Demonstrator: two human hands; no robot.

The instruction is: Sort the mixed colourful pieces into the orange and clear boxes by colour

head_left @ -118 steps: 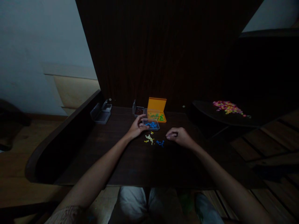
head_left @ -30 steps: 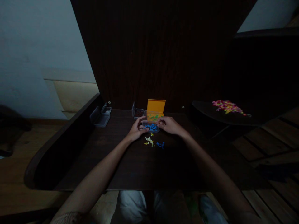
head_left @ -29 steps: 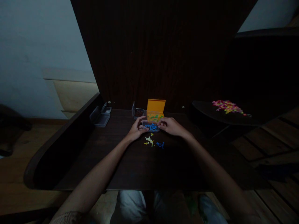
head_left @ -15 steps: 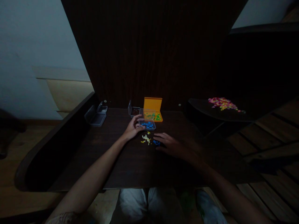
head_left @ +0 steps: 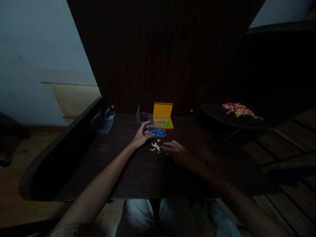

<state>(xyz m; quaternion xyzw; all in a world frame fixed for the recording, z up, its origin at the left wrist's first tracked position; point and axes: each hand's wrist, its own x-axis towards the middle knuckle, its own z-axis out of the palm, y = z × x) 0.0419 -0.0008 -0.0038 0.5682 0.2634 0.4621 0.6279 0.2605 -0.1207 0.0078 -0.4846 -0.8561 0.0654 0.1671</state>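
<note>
My left hand point(head_left: 142, 135) grips the left end of a clear plastic box point(head_left: 165, 135), thumb at the front and fingers behind. Inside the box lie several small blue pieces point(head_left: 158, 131). On the desk just in front, a loose scatter of pale and bright yellow pieces point(head_left: 156, 146) is spread out. My right hand point(head_left: 176, 152) rests to the right of these, its fingers drawn together over small dark blue pieces point(head_left: 164, 150). The hand mostly covers those pieces. Behind the clear box stands an orange case point(head_left: 163, 109) with its lid up, holding several green pieces point(head_left: 168, 123).
A small clear box with dark contents point(head_left: 144, 117) stands left of the orange case. Open clear boxes point(head_left: 105, 125) sit by the desk's raised left side point(head_left: 61, 144). A pile of pink and yellow beads point(head_left: 238, 109) lies on a side shelf point(head_left: 217, 118) at right.
My right hand's fingers have closed in over the dark blue pieces, hiding most of them. The left hand keeps its hold on the clear box. The whole view has shifted slightly.
</note>
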